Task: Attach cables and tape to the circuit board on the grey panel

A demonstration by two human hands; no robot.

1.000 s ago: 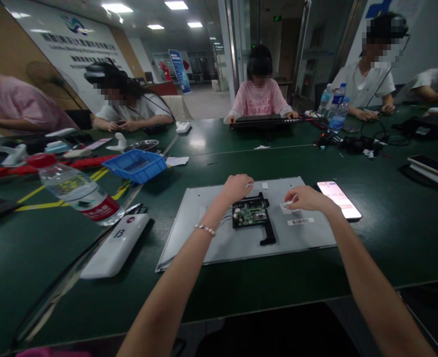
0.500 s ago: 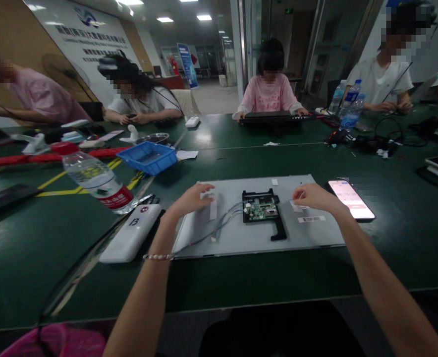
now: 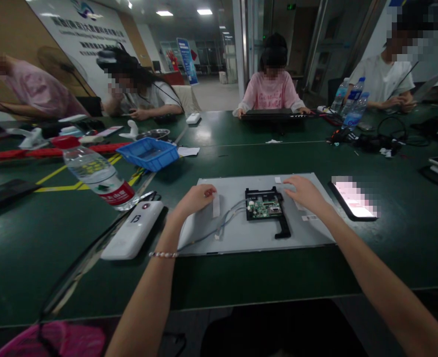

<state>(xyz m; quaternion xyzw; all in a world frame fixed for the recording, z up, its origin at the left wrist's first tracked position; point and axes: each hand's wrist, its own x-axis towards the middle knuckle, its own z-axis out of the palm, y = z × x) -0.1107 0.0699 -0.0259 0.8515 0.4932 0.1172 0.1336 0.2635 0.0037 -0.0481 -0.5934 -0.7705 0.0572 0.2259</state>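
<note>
A flat grey panel (image 3: 237, 241) lies in front of me on the table. A black bracket (image 3: 283, 229) with a green circuit board (image 3: 264, 208) sits near its middle, and a grey cable (image 3: 224, 219) runs leftward from the board. Over the panel's left part, beside a pale tape strip (image 3: 216, 205), is my left hand (image 3: 195, 200), its fingers curled together; whatever they may pinch is too small to tell. My right hand (image 3: 303, 190) is over the panel's right part, thumb and fingers apart, near a small white sticker (image 3: 277, 180).
A lit phone (image 3: 353, 198) lies right of the panel. To the left are a white power bank (image 3: 133, 230), a red-capped water bottle (image 3: 100, 173) and a blue tray (image 3: 148, 154). Several people sit around the table (image 3: 241, 282); bottles and dark cables are at the far right.
My left fingers have curled together from a spread pose. My right hand has shifted away from me toward the bracket's upper right, and its pinched fingers have parted.
</note>
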